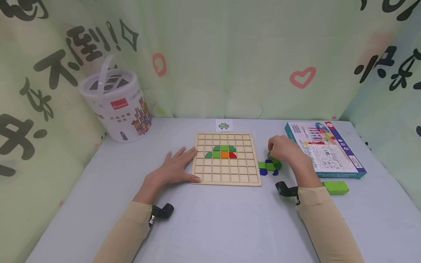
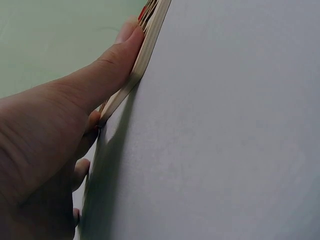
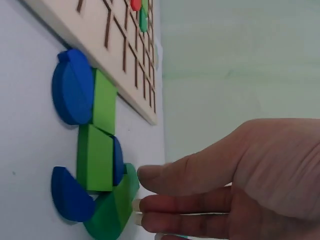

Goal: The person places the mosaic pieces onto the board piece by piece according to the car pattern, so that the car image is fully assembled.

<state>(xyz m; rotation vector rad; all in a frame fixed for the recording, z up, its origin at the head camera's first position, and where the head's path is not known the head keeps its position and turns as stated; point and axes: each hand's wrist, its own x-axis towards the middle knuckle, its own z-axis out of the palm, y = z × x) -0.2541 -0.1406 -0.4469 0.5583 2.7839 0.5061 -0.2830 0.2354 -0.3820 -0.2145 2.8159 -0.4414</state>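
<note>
A wooden grid board (image 1: 227, 171) lies in the middle of the table, with green, orange and red pieces (image 1: 224, 151) set in its upper rows. My left hand (image 1: 189, 164) rests flat against the board's left edge, with its thumb (image 2: 107, 70) along the board's side (image 2: 150, 37). Right of the board is a small cluster of light green and blue pieces (image 3: 92, 125). My right hand (image 1: 273, 155) is over them, and its thumb and fingertips (image 3: 150, 205) pinch the edge of a dark green curved piece (image 3: 117, 207).
A white lidded bucket (image 1: 115, 106) stands at the back left. A flat printed box (image 1: 323, 149) lies at the right, with a long green block (image 1: 335, 187) in front of it. A small pattern card (image 1: 224, 125) lies behind the board. Printed curtains enclose the table.
</note>
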